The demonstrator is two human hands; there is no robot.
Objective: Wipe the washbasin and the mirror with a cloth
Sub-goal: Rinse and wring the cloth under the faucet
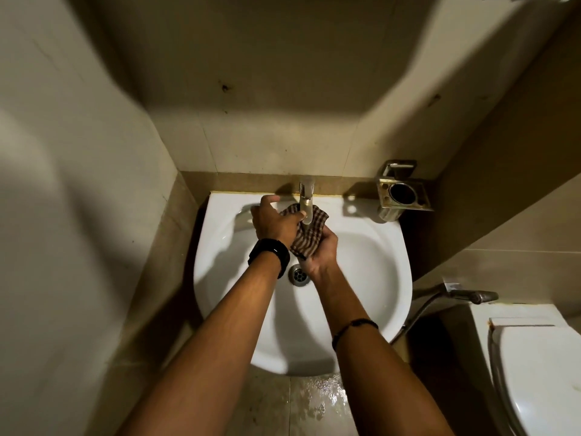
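A white washbasin (371,265) is fixed to the tiled back wall, with a metal tap (307,196) at its rear middle and a drain (298,275) in the bowl. A brown checked cloth (306,239) is bunched right under the tap's spout. My right hand (320,253) cups the cloth from below, palm up. My left hand (273,221), a black watch on its wrist, grips the cloth's upper left part, thumb by the spout. No mirror is in view.
A metal holder (404,193) with a round cup ring hangs on the wall right of the tap. A toilet cistern and lid (534,366) stand at the lower right, a hand sprayer (471,295) and hose above. The floor (314,404) under the basin is wet.
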